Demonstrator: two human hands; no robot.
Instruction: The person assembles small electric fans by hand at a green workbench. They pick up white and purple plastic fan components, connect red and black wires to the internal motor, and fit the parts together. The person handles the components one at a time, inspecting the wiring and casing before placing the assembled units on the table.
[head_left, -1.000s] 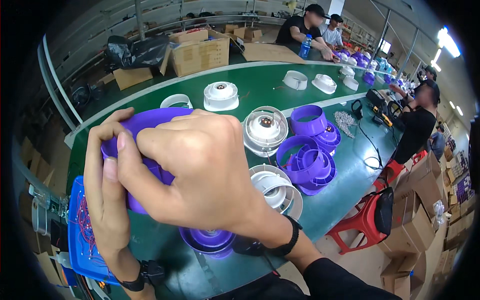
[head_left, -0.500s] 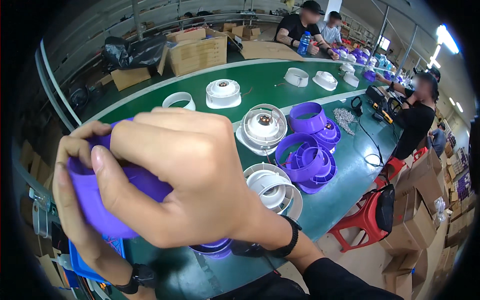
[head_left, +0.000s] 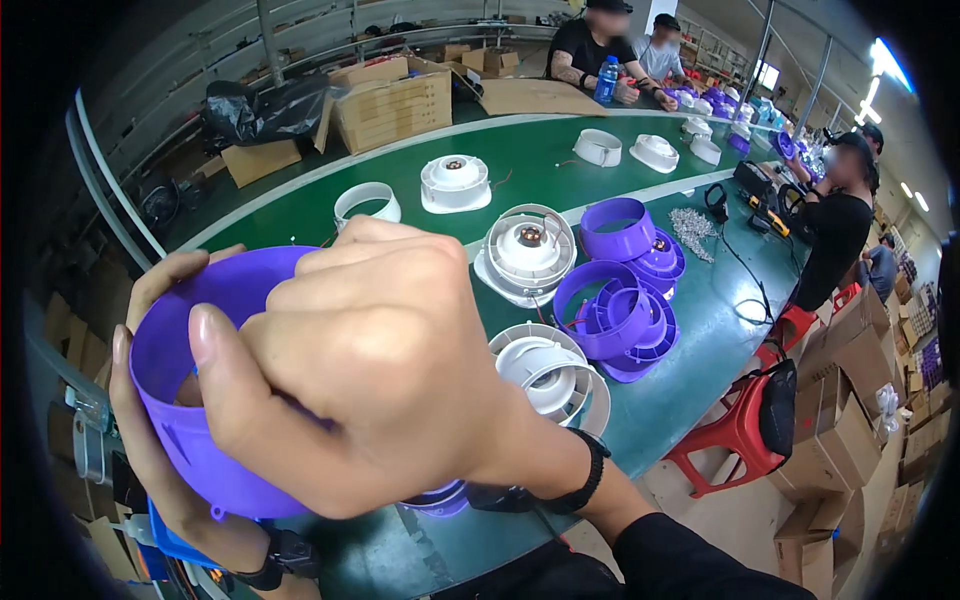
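Note:
Close in front of me, a purple plastic ring housing (head_left: 230, 475) is tilted so that its open top faces me. My left hand (head_left: 142, 425) wraps round its outer left side, with fingers along the rim. My right hand (head_left: 370, 350) is closed over its right side, the thumb against the near wall and the curled fingers hidden inside or behind the ring. Whether those fingers hold anything else cannot be seen. Below my right hand, a purple part (head_left: 440, 500) partly shows on the green table (head_left: 650, 400).
Right of my hand are white fan units (head_left: 530, 245) and stacked purple ring parts (head_left: 600, 310). Small metal pieces (head_left: 690, 232) lie beyond. White housings (head_left: 455, 182) rest on the green belt (head_left: 530, 150). Red stools (head_left: 730, 425) and cartons (head_left: 835, 430) stand right. Several people sit farther along.
The purple ring has tilted, so its open top and inside now show more. Both hands stay on it, shifting slightly. A person at the far right has lifted a purple part.

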